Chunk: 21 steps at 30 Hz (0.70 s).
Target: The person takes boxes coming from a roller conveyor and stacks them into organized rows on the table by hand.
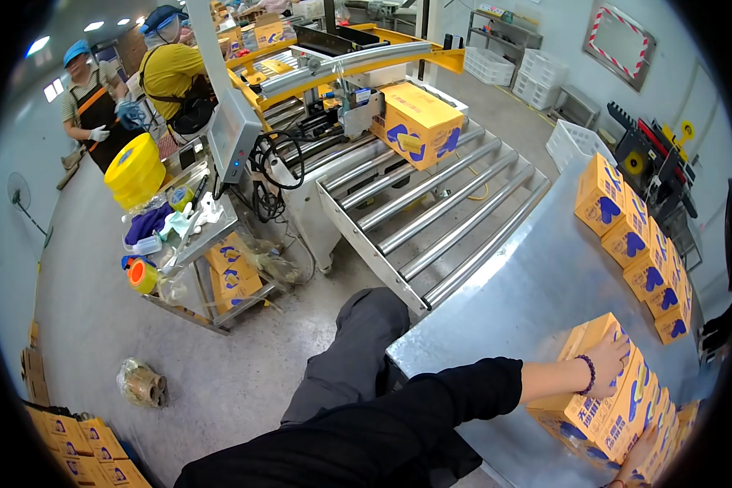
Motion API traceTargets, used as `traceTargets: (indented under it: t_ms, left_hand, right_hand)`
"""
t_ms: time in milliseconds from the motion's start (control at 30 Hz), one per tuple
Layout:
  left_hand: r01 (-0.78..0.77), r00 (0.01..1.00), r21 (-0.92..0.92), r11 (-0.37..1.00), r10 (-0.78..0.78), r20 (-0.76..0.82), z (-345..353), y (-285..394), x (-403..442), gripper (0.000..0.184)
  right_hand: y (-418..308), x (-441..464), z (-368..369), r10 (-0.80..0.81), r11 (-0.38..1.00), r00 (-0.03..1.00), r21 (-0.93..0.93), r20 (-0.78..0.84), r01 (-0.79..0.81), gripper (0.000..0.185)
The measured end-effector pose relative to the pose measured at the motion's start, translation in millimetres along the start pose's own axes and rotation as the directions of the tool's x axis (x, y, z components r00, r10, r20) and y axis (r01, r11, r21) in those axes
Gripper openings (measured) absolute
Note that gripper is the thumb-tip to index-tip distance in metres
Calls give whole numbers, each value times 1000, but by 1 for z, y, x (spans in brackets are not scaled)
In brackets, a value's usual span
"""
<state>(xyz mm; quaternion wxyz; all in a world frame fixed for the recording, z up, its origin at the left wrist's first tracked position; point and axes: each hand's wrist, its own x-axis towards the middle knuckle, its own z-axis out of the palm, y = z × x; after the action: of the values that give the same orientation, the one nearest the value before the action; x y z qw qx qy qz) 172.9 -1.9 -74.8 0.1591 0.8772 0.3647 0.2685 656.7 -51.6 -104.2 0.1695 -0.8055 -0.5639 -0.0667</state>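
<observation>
My left hand, with a dark beaded bracelet at the wrist, is closed over the upper edge of a yellow-orange carton on the steel table. The carton has blue printing and stands at the near end of a row of similar cartons. Lower down, at the edge of the view, my right hand grips the side of a carton in that row. Part of this hand is cut off by the dark border. Further back on the table stands a second row of yellow cartons.
Beside the steel table, a roller conveyor carries one large yellow carton at the sealing machine. A cart holds tape rolls and gloves. Two co-workers stand at the back left. White crates are near the wall.
</observation>
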Motion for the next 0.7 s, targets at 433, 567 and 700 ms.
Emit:
traceTargets:
  t_ms: [433, 567, 700]
  left_hand:
    - [-3, 1000, 23, 1000, 3, 26, -4, 1, -2, 73]
    - [-5, 999, 11, 1000, 5, 36, -3, -1, -1, 75]
    - [0, 999, 14, 1000, -1, 48, -5, 1, -2, 75]
  right_hand:
    - [18, 13, 14, -20, 999, 1000, -36, 0, 20, 65]
    - [15, 11, 12, 9, 999, 1000, -48, 5, -9, 64]
    - [17, 14, 16, 30, 999, 1000, -20, 3, -30, 64]
